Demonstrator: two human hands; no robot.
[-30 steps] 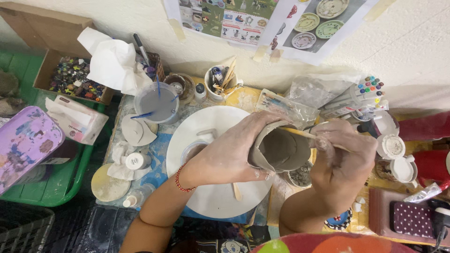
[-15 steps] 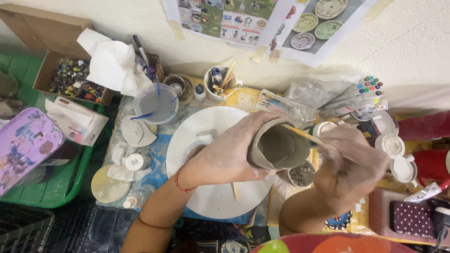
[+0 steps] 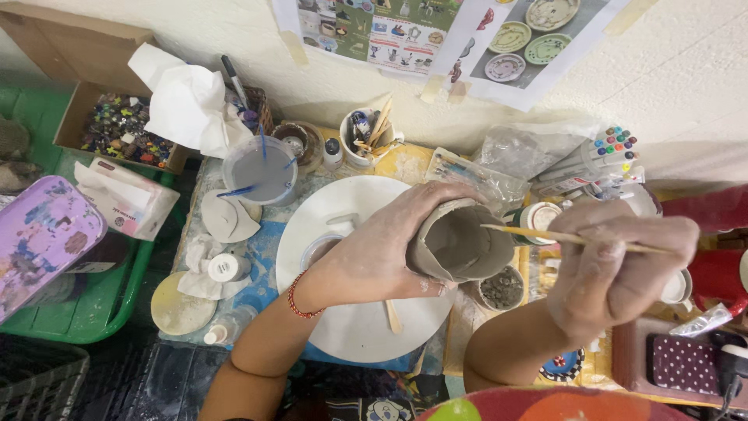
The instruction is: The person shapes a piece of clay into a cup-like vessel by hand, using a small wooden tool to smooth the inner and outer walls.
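Above the white turntable [image 3: 343,312] our left hand [image 3: 382,249] cups the soft, dentable clay cup [image 3: 456,245] by its wall, while our right hand [image 3: 615,269] fingers pinch a thin wooden stick [image 3: 545,236]

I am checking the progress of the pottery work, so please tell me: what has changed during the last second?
The right hand drew back to the right, so the thin wooden stick now only reaches the rim of the grey clay cup. The left hand keeps its grip on the cup above the white turntable. Nothing on the table moved.

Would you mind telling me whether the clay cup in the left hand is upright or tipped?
Tipped: the clay cup lies sideways in the left hand, its empty mouth facing the camera.
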